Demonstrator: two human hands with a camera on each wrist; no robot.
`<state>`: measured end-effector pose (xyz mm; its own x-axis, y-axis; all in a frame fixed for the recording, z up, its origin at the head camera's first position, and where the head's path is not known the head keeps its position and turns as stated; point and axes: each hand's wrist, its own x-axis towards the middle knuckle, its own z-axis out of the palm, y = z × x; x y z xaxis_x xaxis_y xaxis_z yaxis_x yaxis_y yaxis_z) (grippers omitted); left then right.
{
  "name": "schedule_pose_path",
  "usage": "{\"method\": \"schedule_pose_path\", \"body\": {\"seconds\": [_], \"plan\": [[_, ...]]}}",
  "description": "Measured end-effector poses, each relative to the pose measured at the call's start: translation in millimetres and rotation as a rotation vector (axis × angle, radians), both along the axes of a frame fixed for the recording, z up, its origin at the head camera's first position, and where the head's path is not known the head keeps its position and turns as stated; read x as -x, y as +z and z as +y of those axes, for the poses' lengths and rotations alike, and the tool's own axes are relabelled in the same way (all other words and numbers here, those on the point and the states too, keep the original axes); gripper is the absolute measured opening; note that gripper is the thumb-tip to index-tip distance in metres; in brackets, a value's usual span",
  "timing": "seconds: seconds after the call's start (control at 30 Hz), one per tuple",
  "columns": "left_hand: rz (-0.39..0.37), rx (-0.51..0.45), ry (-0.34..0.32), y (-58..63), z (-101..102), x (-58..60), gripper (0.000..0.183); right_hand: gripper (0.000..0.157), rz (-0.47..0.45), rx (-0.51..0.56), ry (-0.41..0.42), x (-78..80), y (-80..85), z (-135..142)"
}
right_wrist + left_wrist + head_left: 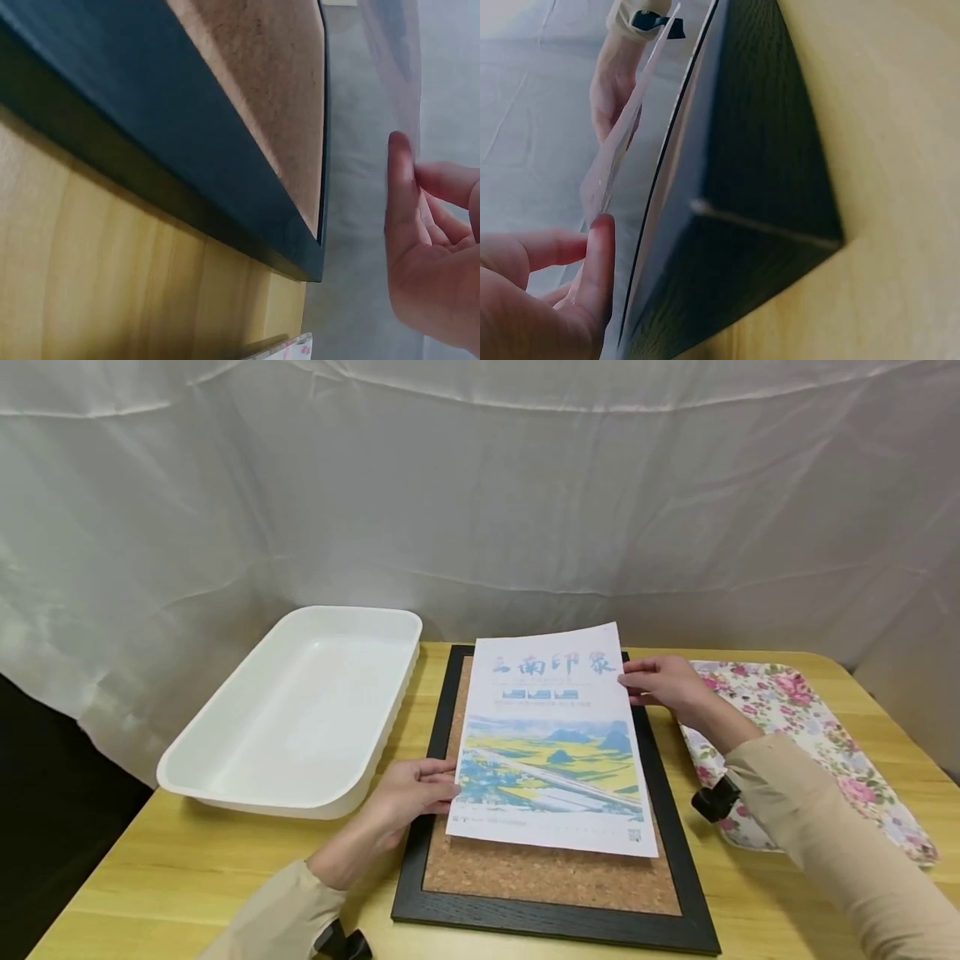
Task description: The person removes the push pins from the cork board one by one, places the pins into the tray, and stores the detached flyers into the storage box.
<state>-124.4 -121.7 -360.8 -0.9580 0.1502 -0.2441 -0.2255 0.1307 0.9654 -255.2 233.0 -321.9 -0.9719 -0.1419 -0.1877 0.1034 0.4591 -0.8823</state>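
Note:
A printed paper sheet point(551, 752), with a landscape picture and blue Chinese characters, is held above a black-framed cork board point(555, 881). My left hand point(408, 797) pinches its left edge near the lower part. Higher up on the opposite side, my right hand point(667, 687) pinches the right edge. The left wrist view shows the sheet point(619, 161) apart from the black frame point(757, 135), with thumb and fingers on its edge. In the right wrist view, bare cork point(259, 82) shows beneath the raised paper, whose edge sits between thumb and fingers.
A white plastic tray point(202, 768) with raised sides stands left of the board. On the right lies a floral tray point(855, 752), partly behind the right sleeve. Both rest on a wooden table point(247, 860). A pale curtain point(480, 510) hangs along the back.

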Motion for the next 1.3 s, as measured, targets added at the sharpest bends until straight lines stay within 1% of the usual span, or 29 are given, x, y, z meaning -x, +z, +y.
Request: {"method": "schedule_pose_path", "body": {"seconds": [0.2, 0.27, 0.33, 0.5, 0.6, 0.77, 0.9, 1.07, 1.17, 1.3], "plan": [[0.136, 0.061, 0.092, 8.8, 3.5, -8.9, 0.043, 0.048, 0.009, 0.009, -0.038, -1.2, 5.1, -2.3], [0.169, 0.052, 0.107, 12.7, 3.2, -10.3, 0.043, 0.05, 0.028, 0.008, -0.049, -2.0, 6.8, -2.9], [0.184, 0.032, 0.114, 16.6, 1.6, -9.9, 0.043, 0.053, 0.05, 0.014, -0.053, -2.6, 8.5, -3.3], [0.149, 0.023, 0.131, 25.3, -8.2, -5.4, 0.038, 0.066, 0.102, 0.054, -0.037, -3.3, 15.0, -8.8], [0.12, 0.024, 0.134, 29.3, -17.1, -2.0, 0.036, 0.069, 0.125, 0.07, -0.03, -2.6, 19.0, -15.8], [0.105, 0.037, 0.129, 35.8, -33.3, 2.1, 0.036, 0.062, 0.147, 0.083, -0.041, 0.6, 23.7, -31.7], [0.101, 0.072, 0.135, 41.9, -46.5, 3.8, 0.037, 0.058, 0.143, 0.111, -0.063, 5.9, 24.8, -47.5], [0.106, 0.105, 0.137, 53.3, -66.0, 4.9, 0.04, 0.055, 0.135, 0.149, -0.063, 15.1, 27.4, -69.7], [0.118, 0.122, 0.136, 62.1, -79.7, 9.1, 0.041, 0.054, 0.145, 0.179, -0.048, 21.1, 32.2, -83.3], [0.132, 0.155, 0.137, 70.4, -98.2, 19.5, 0.043, 0.052, 0.144, 0.212, -0.059, 28.4, 38.5, -102.4]]}}
